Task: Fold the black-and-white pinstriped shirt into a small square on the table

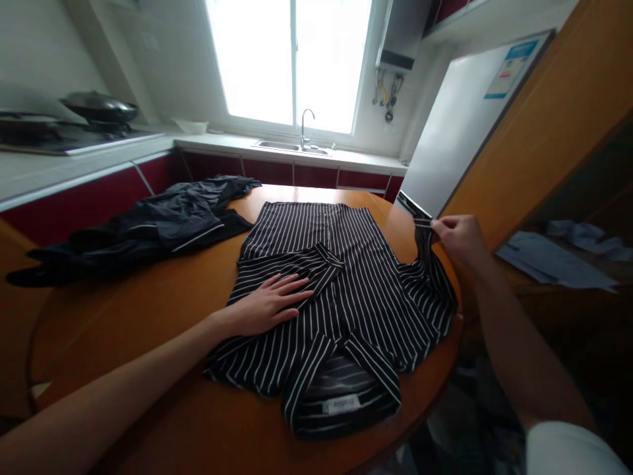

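A black shirt with white stripes (356, 277) lies front up on the round wooden table, its collar and white label towards me. One sleeve is folded across the front, and my left hand (270, 305) rests flat on it with the fingers stretched out. Off to the right, my right hand (459, 239) pinches the cuff end of the other sleeve (428, 280), lifting it above the table edge. The lower part of that sleeve hangs in loose folds beside the shirt body.
Dark clothes (173, 214) lie heaped on the left of the wooden table (163, 369). Beyond it runs a counter with a sink (281, 146) and a stove with a pan (99, 105). A fridge (475, 112) and a shelf with papers (548, 260) stand to the right.
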Motion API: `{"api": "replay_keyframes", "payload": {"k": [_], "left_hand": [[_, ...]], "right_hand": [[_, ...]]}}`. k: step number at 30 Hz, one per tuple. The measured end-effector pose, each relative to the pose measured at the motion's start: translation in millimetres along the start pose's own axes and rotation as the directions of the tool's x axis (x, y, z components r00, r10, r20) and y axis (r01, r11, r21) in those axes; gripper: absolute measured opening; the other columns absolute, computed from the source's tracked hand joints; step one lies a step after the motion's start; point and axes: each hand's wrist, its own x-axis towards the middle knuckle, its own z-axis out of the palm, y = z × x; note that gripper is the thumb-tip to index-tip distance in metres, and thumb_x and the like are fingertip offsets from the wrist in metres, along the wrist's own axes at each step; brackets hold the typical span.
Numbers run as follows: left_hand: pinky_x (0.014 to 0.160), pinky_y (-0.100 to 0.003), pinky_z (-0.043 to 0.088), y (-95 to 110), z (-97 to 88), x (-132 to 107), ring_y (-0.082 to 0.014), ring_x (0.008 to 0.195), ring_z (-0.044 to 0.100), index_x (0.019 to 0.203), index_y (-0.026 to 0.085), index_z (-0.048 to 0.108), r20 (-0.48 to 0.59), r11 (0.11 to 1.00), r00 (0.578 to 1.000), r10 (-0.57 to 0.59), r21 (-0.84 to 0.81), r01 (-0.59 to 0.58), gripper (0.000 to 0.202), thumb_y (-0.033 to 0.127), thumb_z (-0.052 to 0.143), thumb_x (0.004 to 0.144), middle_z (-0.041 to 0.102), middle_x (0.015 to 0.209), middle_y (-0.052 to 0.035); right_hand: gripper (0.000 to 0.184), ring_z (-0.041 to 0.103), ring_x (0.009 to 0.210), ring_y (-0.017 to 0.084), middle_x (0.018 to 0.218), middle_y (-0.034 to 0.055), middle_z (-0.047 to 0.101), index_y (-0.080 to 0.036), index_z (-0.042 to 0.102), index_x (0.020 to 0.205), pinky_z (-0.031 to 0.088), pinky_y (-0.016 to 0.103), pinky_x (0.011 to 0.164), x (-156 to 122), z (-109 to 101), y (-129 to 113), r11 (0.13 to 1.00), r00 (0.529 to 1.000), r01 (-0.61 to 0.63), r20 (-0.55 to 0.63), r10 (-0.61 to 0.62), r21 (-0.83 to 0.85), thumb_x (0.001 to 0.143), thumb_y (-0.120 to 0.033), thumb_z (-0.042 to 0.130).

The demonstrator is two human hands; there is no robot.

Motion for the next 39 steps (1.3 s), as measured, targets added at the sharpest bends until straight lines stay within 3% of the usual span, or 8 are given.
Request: {"api": "replay_keyframes", "payload": {"k": [4, 9, 17, 22, 29, 32, 35, 39], "left_hand": [[0.127, -0.047, 0.014, 3.0, -3.7, 0.3, -0.0262, 0.155, 0.026, 0.160, 0.042, 0.030, 0.001, 1.000, 1.000, -0.017, -0.023, 0.017, 0.053, 0.052, 0.035, 0.108, 0.031, 0.166, 0.0037], [0.126, -0.048, 0.023, 4.2, -4.4, 0.6, -0.0274, 0.152, 0.033, 0.160, 0.023, 0.035, -0.047, 0.981, 0.988, -0.145, -0.141, 0.137, 0.062, 0.054, 0.038, 0.106, 0.041, 0.162, -0.0080], [0.120, -0.046, 0.038, 2.0, -2.1, 2.3, -0.0284, 0.139, 0.051, 0.147, 0.018, 0.051, -0.157, 0.913, 0.945, -0.288, -0.342, 0.222, 0.055, 0.051, 0.045, 0.103, 0.055, 0.150, -0.0128], [0.110, -0.042, 0.047, 3.3, -10.8, 7.8, -0.0257, 0.123, 0.063, 0.136, 0.022, 0.060, -0.173, 0.843, 0.914, -0.367, -0.477, 0.248, 0.045, 0.049, 0.049, 0.101, 0.068, 0.132, -0.0088], [0.061, -0.027, 0.051, -6.2, -36.7, 50.3, -0.0183, 0.070, 0.068, 0.130, 0.016, 0.064, 0.246, 0.505, 0.838, -0.487, -0.703, 0.500, 0.063, 0.062, 0.062, 0.087, 0.076, 0.087, -0.0054], [0.055, -0.024, 0.047, -3.4, -39.0, 73.0, -0.0166, 0.065, 0.067, 0.127, 0.018, 0.067, 0.375, 0.388, 0.779, -0.502, -0.708, 0.590, 0.062, 0.058, 0.071, 0.080, 0.074, 0.080, -0.0031], [0.060, -0.025, 0.050, 2.4, -36.1, 89.4, -0.0162, 0.066, 0.068, 0.106, 0.016, 0.076, 0.302, 0.386, 0.776, -0.554, -0.732, 0.561, 0.043, 0.048, 0.074, 0.078, 0.074, 0.080, -0.0035], [0.073, -0.029, 0.054, 7.6, -40.8, 99.6, -0.0187, 0.077, 0.070, 0.088, 0.017, 0.079, -0.018, 0.610, 0.836, -0.548, -0.693, 0.385, 0.025, 0.039, 0.071, 0.081, 0.077, 0.083, -0.0054]], "right_hand": [[0.037, 0.063, 0.054, 0.017, 0.063, 0.0048, 0.070, -0.018, 0.073, 0.071, 0.051, 0.026, 0.051, -10.5, 43.0, -79.1, 0.968, 0.978, 0.141, 0.125, -0.169, 0.210, 0.090, -0.049, 0.066], [0.030, 0.069, 0.066, 0.014, 0.080, 0.0053, 0.076, -0.019, 0.076, 0.091, 0.055, 0.022, 0.056, -19.2, 96.5, -108.7, 0.913, 0.750, 0.000, 0.604, -0.269, 0.407, 0.092, -0.047, 0.068], [0.016, 0.069, 0.068, 0.014, 0.083, 0.0096, 0.077, -0.012, 0.074, 0.093, 0.051, 0.022, 0.057, 19.3, 107.1, -43.3, 0.955, 0.882, -0.143, 0.470, 0.004, 0.260, 0.095, -0.019, 0.060], [0.017, 0.068, 0.073, 0.017, 0.084, 0.0086, 0.078, -0.013, 0.077, 0.088, 0.050, 0.024, 0.064, 27.6, 113.4, 20.2, 0.981, 0.869, -0.084, 0.495, -0.013, 0.172, 0.090, -0.022, 0.063], [0.026, 0.067, 0.082, 0.021, 0.091, 0.0072, 0.078, -0.015, 0.079, 0.094, 0.049, 0.027, 0.070, 37.8, 110.8, 72.6, 0.992, 0.776, 0.026, 0.623, -0.100, 0.126, 0.083, -0.035, 0.066], [0.030, 0.067, 0.085, 0.020, 0.094, 0.0069, 0.078, -0.016, 0.079, 0.096, 0.049, 0.028, 0.075, 34.7, 113.8, 75.6, 0.985, 0.717, 0.019, 0.684, -0.134, 0.173, 0.083, -0.039, 0.065], [0.032, 0.065, 0.083, 0.019, 0.090, 0.0068, 0.077, -0.016, 0.077, 0.089, 0.048, 0.028, 0.076, 31.9, 118.4, 76.0, 0.978, 0.682, 0.044, 0.709, -0.179, 0.204, 0.085, -0.044, 0.063], [0.034, 0.059, 0.072, 0.017, 0.076, 0.0041, 0.071, -0.016, 0.073, 0.077, 0.044, 0.027, 0.069, 32.4, 120.7, 80.3, 0.989, 0.675, 0.051, 0.725, -0.135, 0.136, 0.087, -0.046, 0.059]]}}
